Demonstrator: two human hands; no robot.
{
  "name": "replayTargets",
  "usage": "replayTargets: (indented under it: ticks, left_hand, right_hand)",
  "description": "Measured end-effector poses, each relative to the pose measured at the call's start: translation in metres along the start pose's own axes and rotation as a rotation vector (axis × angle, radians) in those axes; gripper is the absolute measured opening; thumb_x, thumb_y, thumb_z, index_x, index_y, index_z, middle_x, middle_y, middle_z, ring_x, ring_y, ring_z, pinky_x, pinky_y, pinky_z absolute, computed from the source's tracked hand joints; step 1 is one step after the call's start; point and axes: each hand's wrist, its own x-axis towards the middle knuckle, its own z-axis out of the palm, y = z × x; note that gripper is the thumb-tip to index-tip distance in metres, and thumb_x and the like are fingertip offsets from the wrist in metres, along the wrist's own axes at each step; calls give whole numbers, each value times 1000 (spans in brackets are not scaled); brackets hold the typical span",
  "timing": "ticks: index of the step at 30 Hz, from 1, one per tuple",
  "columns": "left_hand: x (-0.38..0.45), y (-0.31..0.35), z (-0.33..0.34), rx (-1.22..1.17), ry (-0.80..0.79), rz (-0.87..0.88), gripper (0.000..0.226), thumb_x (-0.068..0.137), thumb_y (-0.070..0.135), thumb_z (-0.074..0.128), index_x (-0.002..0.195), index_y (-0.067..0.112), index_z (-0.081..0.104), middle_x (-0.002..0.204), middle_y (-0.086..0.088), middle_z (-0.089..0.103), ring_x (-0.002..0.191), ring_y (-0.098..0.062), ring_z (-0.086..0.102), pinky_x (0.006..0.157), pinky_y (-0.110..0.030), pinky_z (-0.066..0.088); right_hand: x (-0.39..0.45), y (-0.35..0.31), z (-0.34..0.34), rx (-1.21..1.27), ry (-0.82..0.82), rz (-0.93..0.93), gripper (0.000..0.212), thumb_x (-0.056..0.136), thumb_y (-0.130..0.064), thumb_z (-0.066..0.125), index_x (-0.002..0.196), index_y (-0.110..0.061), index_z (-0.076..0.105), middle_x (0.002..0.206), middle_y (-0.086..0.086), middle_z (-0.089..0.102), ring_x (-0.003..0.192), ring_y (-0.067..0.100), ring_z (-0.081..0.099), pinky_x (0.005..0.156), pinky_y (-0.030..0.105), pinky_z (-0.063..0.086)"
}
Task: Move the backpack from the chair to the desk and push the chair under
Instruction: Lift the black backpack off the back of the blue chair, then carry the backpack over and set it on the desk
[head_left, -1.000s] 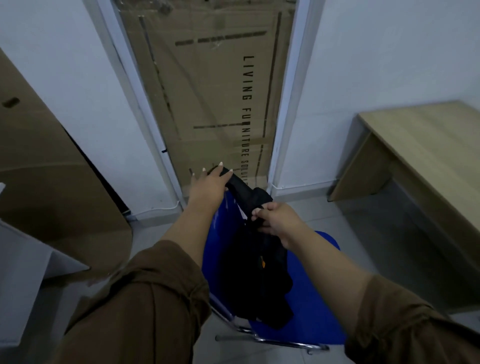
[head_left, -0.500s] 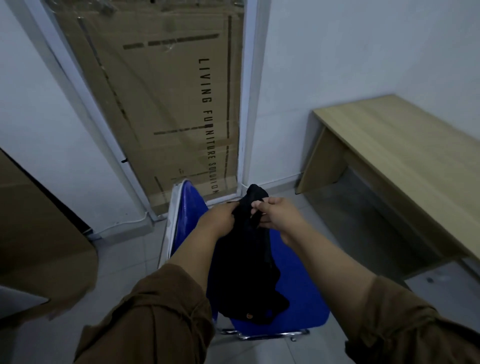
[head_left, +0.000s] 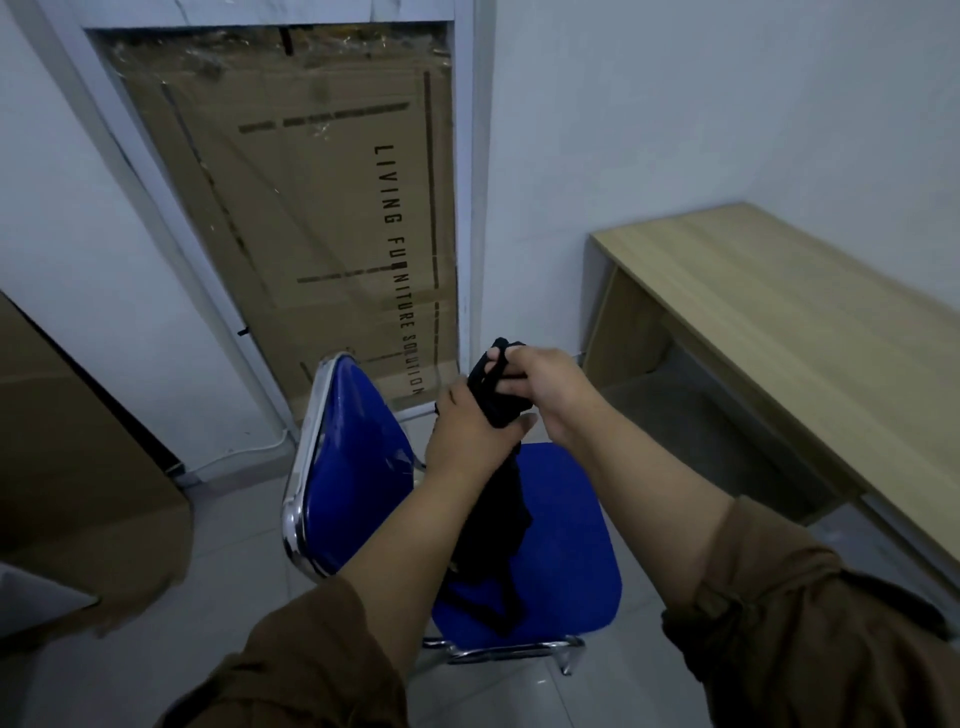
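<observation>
The light wood surface (head_left: 810, 332) is standing bare along the right wall, well apart from the blue chair (head_left: 561, 525) with the chrome frame, which is sitting out on the tiled floor in front of a cardboard-covered doorway. The black backpack (head_left: 493, 519) is hanging limp over the chair seat, its lower end trailing near the seat, while both hands are gripping its bunched top: left hand (head_left: 467, 431) wrapping the fabric below, right hand (head_left: 545, 387) pinching the strap above. This looks like step 1, the lift, so the next move is calling for a swing rightward onto the surface, keeping straps clear of the chair.
</observation>
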Motion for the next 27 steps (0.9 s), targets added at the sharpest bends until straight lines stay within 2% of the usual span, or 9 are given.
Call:
replayTargets:
  ticks: [3,6,11,15,17,19,22,24,27]
  left_hand:
    - [-20,29,19,73,105,46,51,88,23,61,131,8,39,130,-16,49,104,-29,59,79,-37,52]
    - [-29,48,17,115,86,178,25,96,14,44,118,9,52,109,-15,65,91,-26,63,75,-36,53]
    - [-45,90,11,137,1,359,39,96,5,40,131,8,56,124,-17,65,112,-29,61,84,-25,44]
    - [-53,121,18,193,-138,402,35,96,13,48,131,14,52,130,-12,61,116,-28,58,85,-25,44]
    - [-61,134,24,160,-221,404,24,96,18,52,119,15,48,121,-9,61,105,-24,59,75,-28,49]
    - [-69,149,33,122,-302,415,17,95,18,55,111,15,48,114,-5,60,96,-19,58,68,-23,46]
    - [-77,171,50,59,-404,428,15,92,13,60,106,16,53,112,-9,65,94,-22,61,71,-27,48]
    - [-84,185,62,14,-475,427,14,90,7,61,101,15,56,108,-9,68,89,-22,63,73,-27,51]
    - [-91,204,84,-17,-556,458,17,89,1,62,91,18,58,92,-2,70,79,-16,64,72,-22,52]
  right_hand:
    - [-20,-9,-22,40,-11,-19,29,97,-13,47,117,-4,66,105,10,67,91,20,65,59,20,53]
    - [-36,-16,-49,97,-15,-54,23,93,-10,55,112,-3,67,101,16,68,85,21,67,53,20,56]
    - [-49,-17,-111,-274,126,-323,25,87,-8,61,111,-9,65,115,14,68,109,29,65,94,37,53]
    - [-66,-5,-174,-863,372,-356,72,73,-26,78,136,-24,42,138,9,45,129,32,41,106,45,39]
    - [-76,7,-204,-960,354,-285,99,68,-31,82,148,-30,24,149,9,35,137,36,33,111,54,32]
    - [-87,19,-231,-986,334,-244,106,65,-34,84,150,-35,19,152,5,35,140,35,32,112,61,28]
    - [-103,33,-269,-919,381,-301,81,65,-35,81,136,-35,42,139,0,52,130,29,46,106,58,36]
    - [-117,40,-290,-792,385,-347,55,72,-30,78,121,-25,54,121,1,62,112,24,56,92,37,45]
    - [-140,52,-315,-621,380,-366,21,85,-24,69,99,-20,55,92,-3,63,86,19,58,58,13,38]
